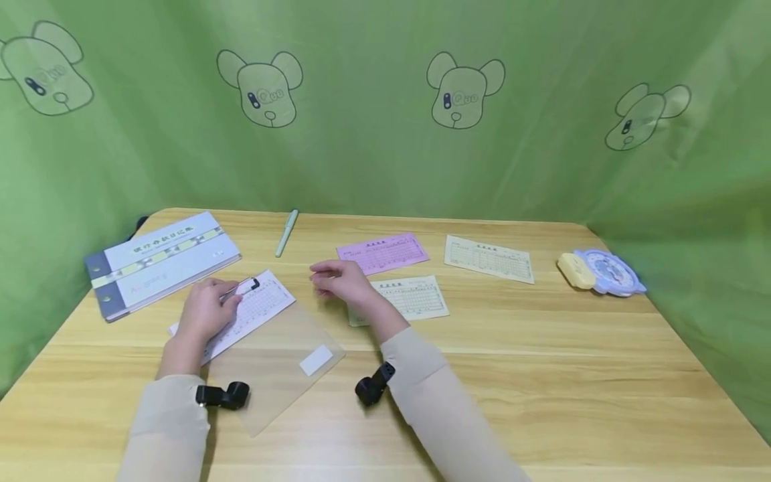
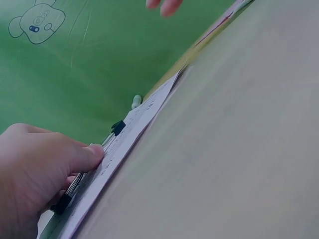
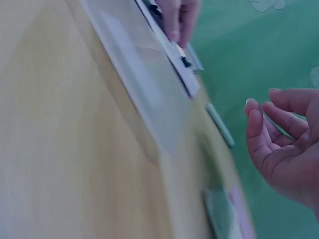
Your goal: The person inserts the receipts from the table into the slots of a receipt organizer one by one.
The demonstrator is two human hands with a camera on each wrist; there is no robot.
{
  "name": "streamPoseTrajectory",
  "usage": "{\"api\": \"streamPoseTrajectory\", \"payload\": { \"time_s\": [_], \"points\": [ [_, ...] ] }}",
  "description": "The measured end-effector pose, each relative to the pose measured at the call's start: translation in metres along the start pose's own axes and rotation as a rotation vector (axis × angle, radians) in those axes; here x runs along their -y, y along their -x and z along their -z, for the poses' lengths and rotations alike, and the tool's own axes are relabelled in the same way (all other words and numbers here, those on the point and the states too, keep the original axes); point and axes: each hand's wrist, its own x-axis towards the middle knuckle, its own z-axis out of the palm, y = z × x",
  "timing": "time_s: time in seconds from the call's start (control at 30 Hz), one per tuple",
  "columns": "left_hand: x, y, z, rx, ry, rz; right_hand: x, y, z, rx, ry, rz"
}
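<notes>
My left hand [image 1: 207,311] pinches the metal clip [image 1: 245,286] of a translucent clipboard [image 1: 265,381]. In the left wrist view the thumb lies on the clip between its black ends. A printed white form [image 1: 265,304] lies along the board's upper left edge under the clip, partly hidden by the hand. My right hand [image 1: 345,284] hovers with loosely bent fingers and nothing between them, right of the clipboard. Below its wrist is a pale green form [image 1: 418,298], partly covered; a pink form [image 1: 388,253] lies just behind it.
A bank journal book [image 1: 168,258] lies at the left, close to the clipboard. Behind stands out a light green pen [image 1: 286,233]. Farther right lie another pale form [image 1: 489,259], a yellow object [image 1: 575,270] and a blue round item [image 1: 614,273]. Green curtain [image 1: 373,167] borders the table.
</notes>
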Motion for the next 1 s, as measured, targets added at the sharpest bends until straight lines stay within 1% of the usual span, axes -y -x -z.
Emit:
{"api": "streamPoseTrajectory", "payload": {
  "time_s": [0.07, 0.17, 0.27, 0.43, 0.63, 0.8, 1.0],
  "points": [
    [0.000, 0.001, 0.001, -0.005, 0.013, 0.007, 0.005, 0.005, 0.009, 0.009, 0.008, 0.023],
    [0.001, 0.001, 0.002, -0.013, 0.036, 0.023, 0.012, 0.011, 0.023, 0.011, -0.024, 0.057],
    [0.001, 0.002, 0.002, -0.011, 0.054, 0.039, 0.016, 0.018, 0.037, -0.014, -0.053, 0.091],
    [0.000, 0.002, 0.001, -0.008, 0.063, 0.041, 0.018, 0.031, 0.064, -0.064, -0.008, 0.130],
    [0.000, 0.001, 0.000, 0.005, 0.062, 0.031, 0.016, 0.045, 0.098, -0.096, 0.059, 0.155],
    [0.001, 0.001, 0.001, 0.014, 0.068, 0.033, 0.013, 0.054, 0.121, -0.138, 0.092, 0.158],
    [0.002, 0.003, 0.001, 0.019, 0.077, 0.043, -0.002, 0.057, 0.144, -0.192, 0.094, 0.139]
  ]
}}
